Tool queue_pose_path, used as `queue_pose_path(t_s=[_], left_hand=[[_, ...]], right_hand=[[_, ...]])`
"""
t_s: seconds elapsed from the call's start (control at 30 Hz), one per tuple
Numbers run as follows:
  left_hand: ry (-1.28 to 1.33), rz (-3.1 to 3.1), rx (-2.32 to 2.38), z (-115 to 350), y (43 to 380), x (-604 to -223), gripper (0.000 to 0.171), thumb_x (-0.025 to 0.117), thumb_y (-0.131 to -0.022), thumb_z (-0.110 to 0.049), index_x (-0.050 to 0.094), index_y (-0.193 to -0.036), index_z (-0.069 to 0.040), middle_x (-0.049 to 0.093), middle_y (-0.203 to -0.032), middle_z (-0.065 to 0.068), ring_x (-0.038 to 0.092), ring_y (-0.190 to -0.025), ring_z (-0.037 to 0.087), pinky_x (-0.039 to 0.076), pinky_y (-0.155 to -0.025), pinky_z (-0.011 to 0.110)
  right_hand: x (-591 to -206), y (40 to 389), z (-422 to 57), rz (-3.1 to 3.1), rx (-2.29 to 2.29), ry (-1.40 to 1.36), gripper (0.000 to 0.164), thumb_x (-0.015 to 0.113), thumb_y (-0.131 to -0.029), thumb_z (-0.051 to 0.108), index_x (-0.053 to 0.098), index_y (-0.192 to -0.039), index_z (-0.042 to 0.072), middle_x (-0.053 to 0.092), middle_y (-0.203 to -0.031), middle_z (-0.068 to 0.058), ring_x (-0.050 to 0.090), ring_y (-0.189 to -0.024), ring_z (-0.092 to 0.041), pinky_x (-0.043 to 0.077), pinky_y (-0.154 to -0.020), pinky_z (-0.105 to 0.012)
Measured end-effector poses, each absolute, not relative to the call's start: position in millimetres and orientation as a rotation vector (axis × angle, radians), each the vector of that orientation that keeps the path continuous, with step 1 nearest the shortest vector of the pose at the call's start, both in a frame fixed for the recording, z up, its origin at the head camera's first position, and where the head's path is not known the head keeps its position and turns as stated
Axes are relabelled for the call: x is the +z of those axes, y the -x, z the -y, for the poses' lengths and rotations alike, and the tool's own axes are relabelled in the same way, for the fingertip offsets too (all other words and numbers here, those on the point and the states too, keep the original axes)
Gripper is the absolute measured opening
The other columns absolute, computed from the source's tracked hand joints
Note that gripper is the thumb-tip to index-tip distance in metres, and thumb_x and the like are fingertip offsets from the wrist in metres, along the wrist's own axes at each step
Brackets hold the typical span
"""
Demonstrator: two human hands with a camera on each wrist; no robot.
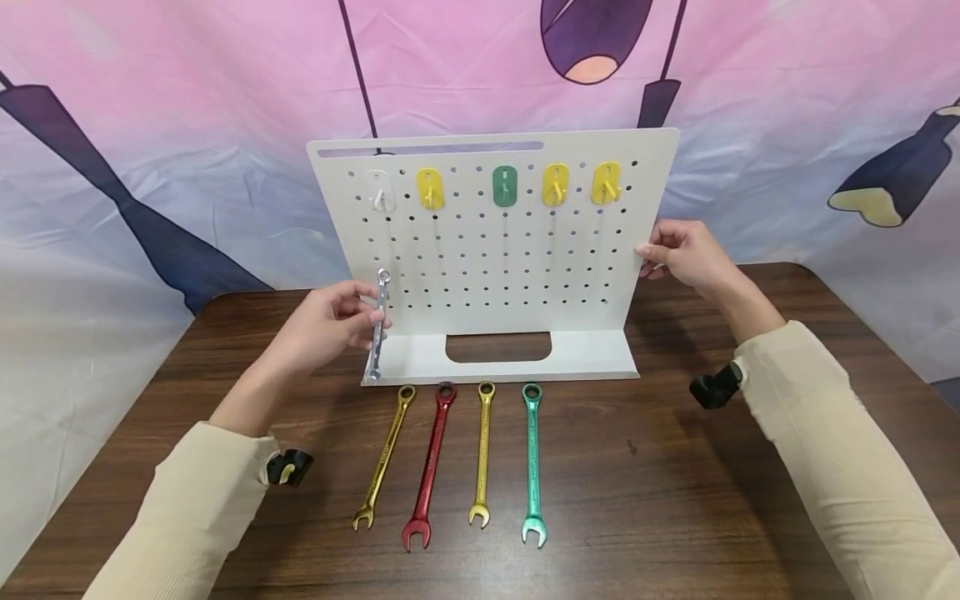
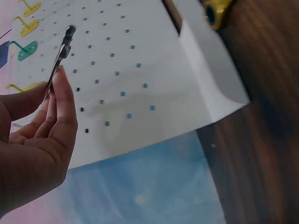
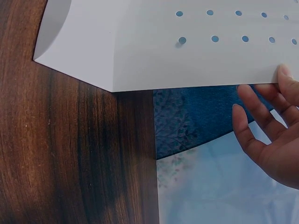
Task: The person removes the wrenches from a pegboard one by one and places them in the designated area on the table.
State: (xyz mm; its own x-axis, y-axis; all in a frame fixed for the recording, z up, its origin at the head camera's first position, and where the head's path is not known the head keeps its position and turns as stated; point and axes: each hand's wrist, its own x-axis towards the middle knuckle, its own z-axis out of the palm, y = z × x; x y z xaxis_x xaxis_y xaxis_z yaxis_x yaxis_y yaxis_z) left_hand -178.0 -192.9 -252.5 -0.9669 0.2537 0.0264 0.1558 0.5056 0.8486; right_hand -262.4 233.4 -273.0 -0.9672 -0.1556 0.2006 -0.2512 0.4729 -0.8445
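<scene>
A silver wrench [image 1: 380, 321] stands nearly upright in my left hand [image 1: 326, 323], pinched between thumb and fingers before the lower left of the white pegboard [image 1: 487, 250]. In the left wrist view the wrench [image 2: 60, 58] shows almost edge-on, its far end pointing away from the fingers. My right hand [image 1: 686, 254] grips the board's right edge, thumb on the front face, fingers behind; the right wrist view shows this hand [image 3: 273, 133] at the edge too. Along the board's top sit a white hook [image 1: 381, 192], several yellow hooks [image 1: 431, 190] and a green hook [image 1: 505, 187].
On the brown wooden table [image 1: 637, 517], in front of the board, lie a gold wrench [image 1: 385, 458], a red wrench [image 1: 432, 467], a yellow wrench [image 1: 482, 454] and a green wrench [image 1: 533, 462]. A printed cloth [image 1: 247, 192] hangs behind.
</scene>
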Motion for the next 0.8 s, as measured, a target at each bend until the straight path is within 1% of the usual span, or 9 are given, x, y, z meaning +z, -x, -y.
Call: queue_pose_path(t_s=[0.13, 0.3, 0.37, 0.5, 0.63, 0.8], left_hand=[[-0.373, -2.620, 1.398, 198.3, 173.3, -264.3, 0.025, 0.052, -0.091, 0.000, 0.046, -0.114, 0.010, 0.062, -0.090, 0.022, 0.061, -0.071, 0.013, 0.057, -0.065, 0.033], [-0.374, -2.513, 1.385, 206.2, 165.8, -277.1, 0.021, 0.051, -0.091, 0.003, 0.046, -0.110, 0.011, 0.061, -0.087, 0.019, 0.060, -0.073, 0.017, 0.057, -0.065, 0.035], [-0.384, -2.461, 1.373, 209.9, 163.3, -281.3, 0.020, 0.049, -0.090, 0.006, 0.044, -0.108, 0.012, 0.060, -0.084, 0.018, 0.059, -0.071, 0.017, 0.058, -0.064, 0.035], [-0.379, -2.361, 1.336, 216.1, 158.6, -289.3, 0.019, 0.048, -0.090, 0.008, 0.042, -0.106, 0.015, 0.056, -0.077, 0.011, 0.057, -0.067, 0.016, 0.058, -0.062, 0.033], [-0.358, -2.287, 1.298, 221.6, 154.2, -297.2, 0.017, 0.048, -0.089, 0.009, 0.042, -0.104, 0.015, 0.053, -0.073, 0.009, 0.056, -0.064, 0.017, 0.057, -0.061, 0.035], [-0.321, -2.217, 1.250, 227.3, 150.4, -306.1, 0.013, 0.050, -0.088, 0.009, 0.043, -0.099, 0.014, 0.052, -0.070, 0.007, 0.057, -0.063, 0.017, 0.057, -0.060, 0.036]], right_hand=[[-273.2, 262.9, -233.5, 2.618, 1.517, -0.358, 0.023, 0.058, -0.090, 0.007, 0.050, -0.078, -0.010, 0.064, -0.071, -0.004, 0.062, -0.063, -0.016, 0.055, -0.059, -0.031], [-273.2, 262.8, -234.0, 2.615, 1.522, -0.361, 0.023, 0.058, -0.090, 0.007, 0.049, -0.078, -0.011, 0.064, -0.070, -0.003, 0.062, -0.063, -0.015, 0.055, -0.057, -0.027], [-273.0, 262.9, -233.9, 2.611, 1.527, -0.364, 0.023, 0.058, -0.089, 0.007, 0.049, -0.078, -0.011, 0.064, -0.070, -0.003, 0.062, -0.063, -0.015, 0.055, -0.056, -0.027], [-273.0, 263.2, -233.7, 2.611, 1.525, -0.364, 0.022, 0.058, -0.089, 0.006, 0.050, -0.077, -0.011, 0.064, -0.070, -0.002, 0.062, -0.062, -0.015, 0.055, -0.056, -0.027], [-273.4, 263.4, -233.6, 2.612, 1.526, -0.369, 0.022, 0.058, -0.089, 0.006, 0.049, -0.077, -0.011, 0.064, -0.069, -0.003, 0.062, -0.062, -0.015, 0.055, -0.057, -0.028], [-273.8, 263.6, -233.2, 2.610, 1.526, -0.370, 0.023, 0.058, -0.089, 0.006, 0.049, -0.077, -0.011, 0.063, -0.068, -0.003, 0.062, -0.062, -0.015, 0.055, -0.057, -0.030]])
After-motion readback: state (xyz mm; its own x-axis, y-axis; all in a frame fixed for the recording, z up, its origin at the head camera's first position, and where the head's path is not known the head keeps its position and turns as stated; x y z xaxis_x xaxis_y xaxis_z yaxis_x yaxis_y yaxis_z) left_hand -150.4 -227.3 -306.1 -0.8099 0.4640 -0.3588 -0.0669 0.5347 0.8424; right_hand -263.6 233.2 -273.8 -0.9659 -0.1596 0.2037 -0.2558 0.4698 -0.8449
